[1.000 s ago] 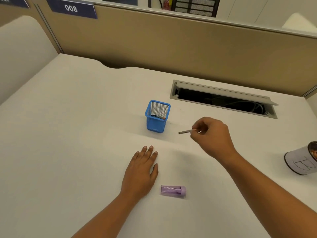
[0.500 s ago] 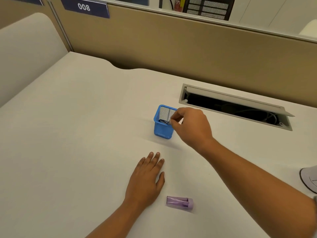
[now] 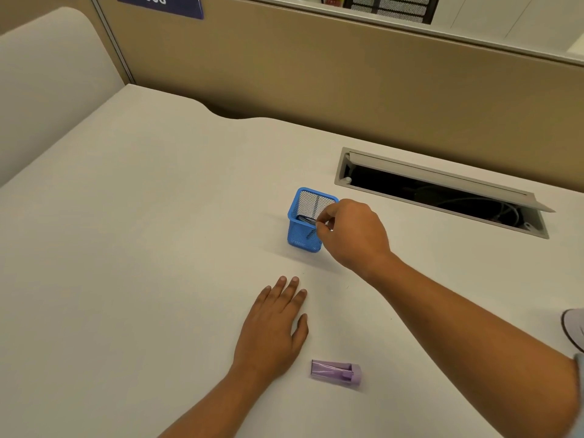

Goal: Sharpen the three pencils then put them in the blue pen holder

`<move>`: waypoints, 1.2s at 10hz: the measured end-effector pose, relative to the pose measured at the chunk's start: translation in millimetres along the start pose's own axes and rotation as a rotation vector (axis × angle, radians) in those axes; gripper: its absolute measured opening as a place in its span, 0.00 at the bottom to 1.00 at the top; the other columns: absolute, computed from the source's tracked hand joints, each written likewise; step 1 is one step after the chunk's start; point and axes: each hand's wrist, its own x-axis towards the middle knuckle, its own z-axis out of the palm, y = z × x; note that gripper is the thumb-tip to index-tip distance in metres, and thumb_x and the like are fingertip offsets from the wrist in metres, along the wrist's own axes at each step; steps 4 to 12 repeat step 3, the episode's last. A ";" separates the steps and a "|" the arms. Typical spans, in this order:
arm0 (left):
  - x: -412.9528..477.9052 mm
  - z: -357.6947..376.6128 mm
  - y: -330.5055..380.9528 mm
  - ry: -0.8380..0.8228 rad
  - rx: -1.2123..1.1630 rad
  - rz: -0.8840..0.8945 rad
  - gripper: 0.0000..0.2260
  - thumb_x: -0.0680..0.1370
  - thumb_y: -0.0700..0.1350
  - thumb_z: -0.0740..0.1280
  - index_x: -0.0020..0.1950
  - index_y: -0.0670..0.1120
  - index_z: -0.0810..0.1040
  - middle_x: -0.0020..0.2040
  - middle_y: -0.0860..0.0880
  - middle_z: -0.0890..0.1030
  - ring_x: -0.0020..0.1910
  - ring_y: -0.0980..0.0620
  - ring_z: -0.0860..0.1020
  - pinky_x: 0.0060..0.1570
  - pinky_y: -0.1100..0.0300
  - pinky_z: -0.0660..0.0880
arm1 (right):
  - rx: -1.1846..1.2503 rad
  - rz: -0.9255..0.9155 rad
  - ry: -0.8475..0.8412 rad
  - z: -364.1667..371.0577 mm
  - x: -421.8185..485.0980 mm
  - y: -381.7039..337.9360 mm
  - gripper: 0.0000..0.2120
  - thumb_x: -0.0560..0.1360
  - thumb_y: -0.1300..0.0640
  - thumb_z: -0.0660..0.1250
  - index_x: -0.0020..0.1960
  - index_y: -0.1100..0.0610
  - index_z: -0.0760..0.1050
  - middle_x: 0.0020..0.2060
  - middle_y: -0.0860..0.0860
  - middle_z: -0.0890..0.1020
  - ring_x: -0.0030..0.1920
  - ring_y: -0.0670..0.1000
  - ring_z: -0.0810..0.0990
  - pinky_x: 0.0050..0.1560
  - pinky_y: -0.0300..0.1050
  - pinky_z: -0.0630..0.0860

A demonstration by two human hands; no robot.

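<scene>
**Scene, 1 head view**
- The white desk fills most of the view. An open cable hatch is set into it at far right.
- The right hand reaches forward to the holder. Its fingers are curled, and thumb and index tip pinch the upper end of 1 pencil.
- The left hand lies flat on the desk, palm down, fingers straight, grasping nothing.
- The blue mesh pen holder stands upright near the hatch, well apart from the left hand.
- The purple sharpener lies on its side just right of the left wrist, untouched.
- The pencil is at the holder's near right corner, with its top at the rim.

**Step in hand (judgement)**
- This is the drop-in. No loose pencil shows on the desk, so this is likely the last of the 3.
- To do it well, keep the pinch until the lower end is well below the rim, then let go.
- The holder is light mesh, so avoid pushing sideways on the rim, which could tip or slide it.
- The left hand is free to steady the holder if needed.

**Orientation**
- The pencil's long axis runs on a steep diagonal, not vertical.
- Its upper end is at the fingertips on the right, and its lower end points down and left toward the holder's base.
- The lower part looks to sit behind the front mesh, though it is too thin to be sure it is inside.
</scene>
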 end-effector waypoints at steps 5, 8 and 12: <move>-0.2 -1.0 -0.1 -0.002 -0.018 -0.009 0.20 0.80 0.53 0.57 0.71 0.51 0.71 0.74 0.52 0.68 0.75 0.53 0.63 0.74 0.56 0.59 | 0.137 0.056 0.068 -0.3 -5.6 9.1 0.14 0.76 0.54 0.67 0.61 0.51 0.79 0.52 0.52 0.81 0.50 0.52 0.79 0.42 0.41 0.73; -0.2 -1.0 -0.1 -0.002 -0.018 -0.009 0.20 0.80 0.53 0.57 0.71 0.51 0.71 0.74 0.52 0.68 0.75 0.53 0.63 0.74 0.56 0.59 | 0.137 0.056 0.068 -0.3 -5.6 9.1 0.14 0.76 0.54 0.67 0.61 0.51 0.79 0.52 0.52 0.81 0.50 0.52 0.79 0.42 0.41 0.73; -0.2 -1.0 -0.1 -0.002 -0.018 -0.009 0.20 0.80 0.53 0.57 0.71 0.51 0.71 0.74 0.52 0.68 0.75 0.53 0.63 0.74 0.56 0.59 | 0.137 0.056 0.068 -0.3 -5.6 9.1 0.14 0.76 0.54 0.67 0.61 0.51 0.79 0.52 0.52 0.81 0.50 0.52 0.79 0.42 0.41 0.73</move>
